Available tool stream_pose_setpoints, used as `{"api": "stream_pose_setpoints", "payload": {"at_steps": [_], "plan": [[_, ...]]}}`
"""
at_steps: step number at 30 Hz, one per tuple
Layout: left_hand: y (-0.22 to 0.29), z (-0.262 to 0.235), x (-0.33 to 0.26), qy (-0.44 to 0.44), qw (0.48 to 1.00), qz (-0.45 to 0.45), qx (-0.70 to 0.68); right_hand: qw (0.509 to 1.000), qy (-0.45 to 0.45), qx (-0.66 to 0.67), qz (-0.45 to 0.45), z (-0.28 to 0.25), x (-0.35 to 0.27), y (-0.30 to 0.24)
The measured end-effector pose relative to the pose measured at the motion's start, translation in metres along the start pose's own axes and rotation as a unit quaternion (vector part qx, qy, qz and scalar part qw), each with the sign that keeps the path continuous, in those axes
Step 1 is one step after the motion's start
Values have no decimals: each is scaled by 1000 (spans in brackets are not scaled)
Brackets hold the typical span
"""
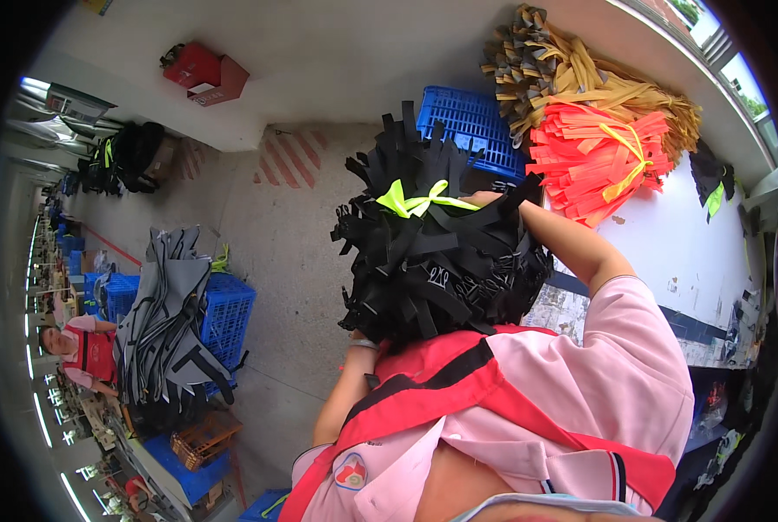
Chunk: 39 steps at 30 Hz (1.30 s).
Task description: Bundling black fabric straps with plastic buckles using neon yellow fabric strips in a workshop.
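A big bundle of black fabric strips (441, 261), tied with a neon-yellow band (428, 200), rests against my chest and fills the middle of the view. My right hand (483, 199) grips its far right side beside the end of the band, with the fingers partly covered by strips. From the lower left, my left hand (360, 336) holds the near left underside of the same bundle. Its fingers are hidden beneath the strips.
Orange strips (593, 157) and tan strips (632, 96) lie on a white table (658, 252) at right. A blue crate (467, 117) stands beyond the bundle. At left, grey pieces (163, 313) drape over another blue crate (230, 317), near a person (89, 352). A red box (206, 74) hangs on the wall.
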<state>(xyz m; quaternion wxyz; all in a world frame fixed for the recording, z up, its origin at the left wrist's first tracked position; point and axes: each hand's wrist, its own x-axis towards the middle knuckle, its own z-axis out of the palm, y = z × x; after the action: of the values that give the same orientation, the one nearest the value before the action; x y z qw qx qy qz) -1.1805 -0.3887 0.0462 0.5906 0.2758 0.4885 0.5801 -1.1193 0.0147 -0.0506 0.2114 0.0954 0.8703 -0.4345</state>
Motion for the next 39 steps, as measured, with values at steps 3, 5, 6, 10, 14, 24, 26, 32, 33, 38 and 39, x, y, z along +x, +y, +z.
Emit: {"api": "stream_pose_setpoints", "payload": {"at_steps": [3,5,6,10,14,24,26,32,33,38,39], "plan": [[10,-15,42,7,999,1,32,1000,-13,-14,-2,-5,8,4],[12,-20,39,6,998,4,62,999,-10,-46,-27,-13,7,4],[17,-24,50,3,997,8,80,995,-7,-87,-55,-19,7,5],[36,-39,97,-9,988,40,146,997,49,-55,-9,-46,-25,26],[54,-62,152,-21,977,86,194,993,106,-26,54,-94,-7,29],[110,-150,301,10,948,183,261,964,177,35,197,-223,68,31],[116,-170,328,13,941,190,280,954,190,62,225,-240,86,42],[74,-196,422,7,916,193,350,913,199,144,325,-259,89,113],[49,-209,443,32,998,41,-20,897,254,249,264,-261,88,114],[23,-213,476,100,903,-282,-309,791,375,380,300,-242,52,101],[28,-213,477,66,876,-313,-360,793,433,300,307,-233,42,93]]}}
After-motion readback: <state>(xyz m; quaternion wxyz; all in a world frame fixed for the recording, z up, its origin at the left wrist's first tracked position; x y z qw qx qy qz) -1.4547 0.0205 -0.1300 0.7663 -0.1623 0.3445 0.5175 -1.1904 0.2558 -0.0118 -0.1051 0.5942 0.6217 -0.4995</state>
